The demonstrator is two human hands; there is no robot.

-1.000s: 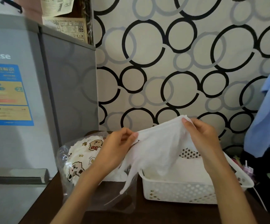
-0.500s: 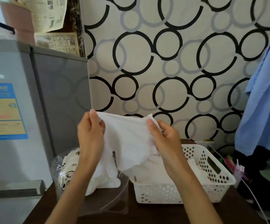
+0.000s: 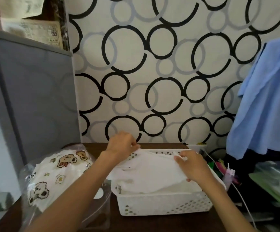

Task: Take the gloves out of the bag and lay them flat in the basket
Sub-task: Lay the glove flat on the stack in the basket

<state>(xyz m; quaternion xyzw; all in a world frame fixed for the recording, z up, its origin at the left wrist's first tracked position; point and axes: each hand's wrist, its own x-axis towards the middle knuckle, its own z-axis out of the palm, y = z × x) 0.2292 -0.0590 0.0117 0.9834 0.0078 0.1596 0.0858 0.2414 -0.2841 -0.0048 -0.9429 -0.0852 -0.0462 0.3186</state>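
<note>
Step in hand: the person is laying a white glove [image 3: 154,171] into the white perforated basket [image 3: 162,205], spreading it over the white pile already lying inside.
Left hand: the left hand [image 3: 122,146] is pinching the glove's far left edge between curled fingertips and thumb, above the basket's back left corner.
Right hand: the right hand [image 3: 192,166] is gripping the glove's right edge, fingers curled over the fabric, just inside the basket's right wall.
Glove: it is stretching between the two hands, sagging a little in the middle and resting on the pile; its finger end is not clearly visible.
Bag: the clear plastic bag [image 3: 40,180] is sitting on the dark worktop [image 3: 112,221] just beside the basket's left wall, holding bear-printed white cloth, apparently more gloves to come.
Doing it well: keeping the fabric taut while lowering both edges evenly is what matters, I judge; letting one side go early would likely leave a fold.
Watch for: the glove's left edge is riding over the basket rim, so it probably needs drawing inward before release.
Progress: partway, judging by the pile in the basket and the full bag.
</note>
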